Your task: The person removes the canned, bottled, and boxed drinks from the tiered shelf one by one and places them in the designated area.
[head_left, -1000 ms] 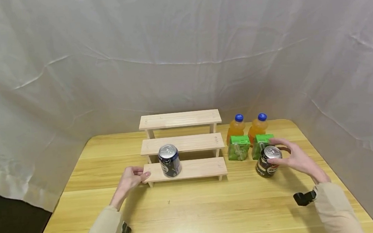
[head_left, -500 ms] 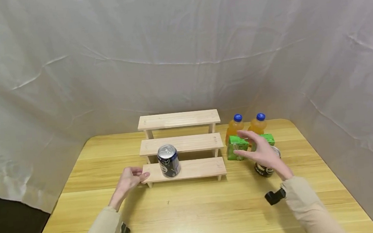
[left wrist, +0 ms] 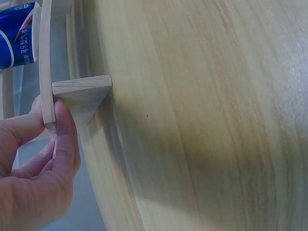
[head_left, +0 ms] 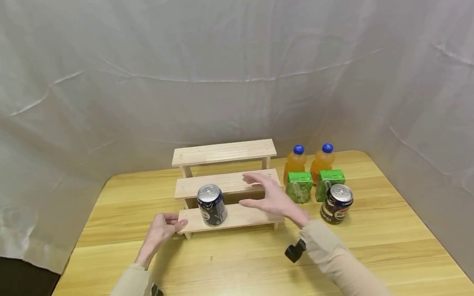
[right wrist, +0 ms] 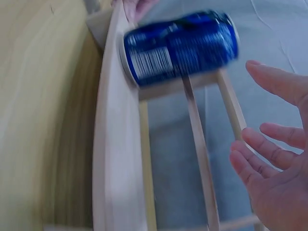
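A three-tier wooden stand [head_left: 252, 215] is at the middle of the table. My left hand [head_left: 159, 231] pinches the left end of its lowest board, thumb on one face and fingers on the other, as the left wrist view [left wrist: 38, 163] shows. On that board a dark blue soda can [head_left: 211, 205] stands upright, left of centre. My right hand [head_left: 273, 198] hovers over the stand's right half, fingers spread and holding nothing. In the right wrist view the blue can [right wrist: 183, 48] is apart from the right hand's fingers [right wrist: 269, 149].
Right of the stand are two orange juice bottles [head_left: 294, 161] with blue caps, two green drink cartons [head_left: 299, 188] and a black soda can [head_left: 336, 205]. A pale cloth curtain [head_left: 229, 72] hangs behind the wooden table [head_left: 232, 277].
My right hand has moved left from the black can, past the green cartons, to above the stand. The black can stays on the table. My left hand keeps its hold on the board.
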Demonstrator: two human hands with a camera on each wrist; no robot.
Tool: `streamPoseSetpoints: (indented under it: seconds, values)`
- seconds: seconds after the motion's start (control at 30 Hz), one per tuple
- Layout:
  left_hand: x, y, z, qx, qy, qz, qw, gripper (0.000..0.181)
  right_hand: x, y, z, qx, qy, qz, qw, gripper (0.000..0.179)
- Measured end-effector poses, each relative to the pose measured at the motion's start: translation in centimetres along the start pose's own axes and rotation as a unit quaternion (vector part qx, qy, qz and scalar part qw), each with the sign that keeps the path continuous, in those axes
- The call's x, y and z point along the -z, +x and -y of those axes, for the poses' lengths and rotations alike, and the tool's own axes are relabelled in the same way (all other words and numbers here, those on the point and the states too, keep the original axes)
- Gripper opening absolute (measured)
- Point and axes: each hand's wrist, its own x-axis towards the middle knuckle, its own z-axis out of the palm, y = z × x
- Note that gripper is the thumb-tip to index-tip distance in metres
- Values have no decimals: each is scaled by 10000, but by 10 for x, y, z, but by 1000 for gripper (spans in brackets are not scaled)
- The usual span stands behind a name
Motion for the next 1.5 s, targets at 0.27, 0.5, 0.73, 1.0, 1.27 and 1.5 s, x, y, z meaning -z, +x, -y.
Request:
streamPoseSetpoints:
  seconds: [0.27,0.5,0.73,1.0,1.27,1.5]
  values:
    - [2,-1,2,12,-48,-27,10000,47,-43,19,16,67,345,342,9988,78]
    - [2,0,2,-4,-79,-6,10000,47,-67,32,24,254,210,353,9988,77]
    - [3,0,2,20,-84,19,10000,48,-74,38,26,186,214,244,9993,73]
    - [3,-1,0,44,-73,42,10000,51,-70,37,29,325,191,120,9992,69]
    - [2,-2,-2,31,-157,116,9998,49,-47,22,25,46,476,-57,9988,70]
    - [2,-1,-1,1,-93,130,9999,52,-4,-3,7,-35,741,-328,9967,71]
